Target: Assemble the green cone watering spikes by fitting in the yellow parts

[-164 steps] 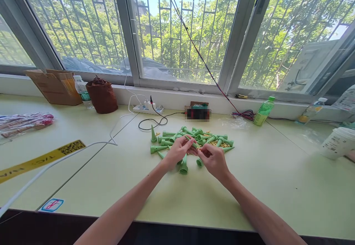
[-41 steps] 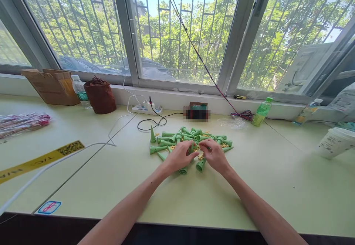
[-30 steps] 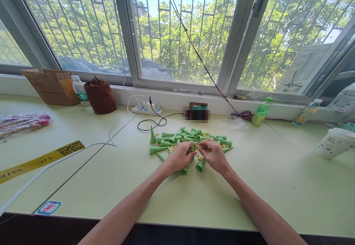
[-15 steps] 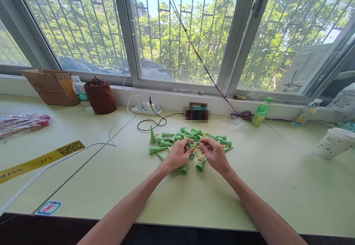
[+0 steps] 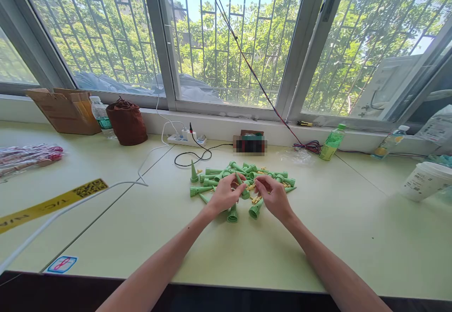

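Note:
My left hand [image 5: 228,193] is closed around a green plastic cone-shaped spike [image 5: 242,187], its tip up and its wide collar tilted toward my right hand. The fingers of my right hand [image 5: 273,194] are pinched together just right of that spike. Whatever lies between them is too small to make out, though yellow bits show close by. Around and behind both hands spreads a heap of similar green spikes [image 5: 212,171], mixed with small yellow pegs [image 5: 256,200]. Two spikes lie in front, a left one [image 5: 232,214] and a right one [image 5: 254,211], their open ends toward me.
At the back stand a power strip [image 5: 176,140], a brown drawstring bag [image 5: 127,123], a cardboard box [image 5: 67,112] and a green-labelled bottle [image 5: 332,142]. A white cup [image 5: 422,181] is at the right. A white cable [image 5: 81,201] crosses the left side.
My left hand has tilted the green spike, its tip now leaning left. My right fingertips have drawn closer together beside it. The heap looks the same.

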The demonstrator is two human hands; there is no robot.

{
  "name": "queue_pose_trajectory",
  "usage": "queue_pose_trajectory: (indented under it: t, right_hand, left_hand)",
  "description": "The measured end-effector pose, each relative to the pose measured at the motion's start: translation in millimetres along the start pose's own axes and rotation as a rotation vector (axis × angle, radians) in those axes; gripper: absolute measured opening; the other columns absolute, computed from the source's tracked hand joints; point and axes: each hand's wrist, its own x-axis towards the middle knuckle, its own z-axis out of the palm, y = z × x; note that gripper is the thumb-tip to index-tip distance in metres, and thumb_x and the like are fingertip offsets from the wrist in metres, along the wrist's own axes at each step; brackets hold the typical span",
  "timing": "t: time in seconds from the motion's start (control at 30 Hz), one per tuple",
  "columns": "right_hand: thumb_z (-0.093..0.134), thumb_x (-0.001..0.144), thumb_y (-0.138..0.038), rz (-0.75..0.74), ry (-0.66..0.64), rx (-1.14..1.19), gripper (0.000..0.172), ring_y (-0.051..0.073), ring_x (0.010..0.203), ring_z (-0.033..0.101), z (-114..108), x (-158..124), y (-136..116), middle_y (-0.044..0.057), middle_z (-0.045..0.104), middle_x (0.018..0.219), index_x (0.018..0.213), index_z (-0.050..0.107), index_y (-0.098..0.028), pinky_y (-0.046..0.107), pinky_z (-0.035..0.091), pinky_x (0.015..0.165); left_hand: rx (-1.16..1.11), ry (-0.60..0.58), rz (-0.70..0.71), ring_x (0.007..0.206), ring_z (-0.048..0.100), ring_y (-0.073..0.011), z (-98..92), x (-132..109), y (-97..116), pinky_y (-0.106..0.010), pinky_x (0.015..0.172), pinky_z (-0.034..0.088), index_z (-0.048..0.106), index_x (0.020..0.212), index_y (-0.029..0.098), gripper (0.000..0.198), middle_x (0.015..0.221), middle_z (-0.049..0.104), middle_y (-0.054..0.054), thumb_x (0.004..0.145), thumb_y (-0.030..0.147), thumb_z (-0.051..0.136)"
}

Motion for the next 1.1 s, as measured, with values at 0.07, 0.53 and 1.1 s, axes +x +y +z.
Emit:
queue_pose_trajectory:
  t: [0.07, 0.53, 1.1]
  right_hand:
    - [0.053, 0.092, -0.044, 0.006, -0.01, 0.005, 0.026, 0.02, 0.063, 0.065, -0.1, -0.5, -1.3, 0.003, 0.064, 0.072, 0.089, 0.06, -0.02, 0.031, 0.052, 0.059]
    - [0.051, 0.093, -0.048, -0.005, 0.036, 0.0, 0.028, 0.019, 0.065, 0.065, -0.2, -1.3, -2.4, 0.004, 0.065, 0.075, 0.089, 0.057, -0.02, 0.029, 0.054, 0.06]
    - [0.053, 0.092, -0.043, -0.012, 0.03, -0.016, 0.024, 0.019, 0.065, 0.066, -0.2, -1.3, -3.5, 0.005, 0.065, 0.078, 0.087, 0.059, -0.02, 0.029, 0.055, 0.059]
  left_hand:
    - [-0.006, 0.004, 0.01, 0.05, 0.056, -0.0117, 0.0, 0.0, -0.8, -0.023, 0.045, 0.046, 0.058, 0.094, 0.017, 0.023, 0.073, 0.059, -0.001, 0.084, 0.038, 0.059]
    - [0.017, -0.014, 0.009, 0.05, 0.056, -0.0121, -0.3, -1.1, 2.3, -0.024, 0.047, 0.047, 0.057, 0.095, 0.017, 0.023, 0.068, 0.057, 0.0, 0.085, 0.037, 0.058]
    - [-0.006, 0.016, 0.021, 0.049, 0.057, -0.0126, -0.2, -0.7, 4.3, -0.024, 0.046, 0.046, 0.056, 0.092, 0.018, 0.023, 0.066, 0.059, 0.0, 0.085, 0.039, 0.058]
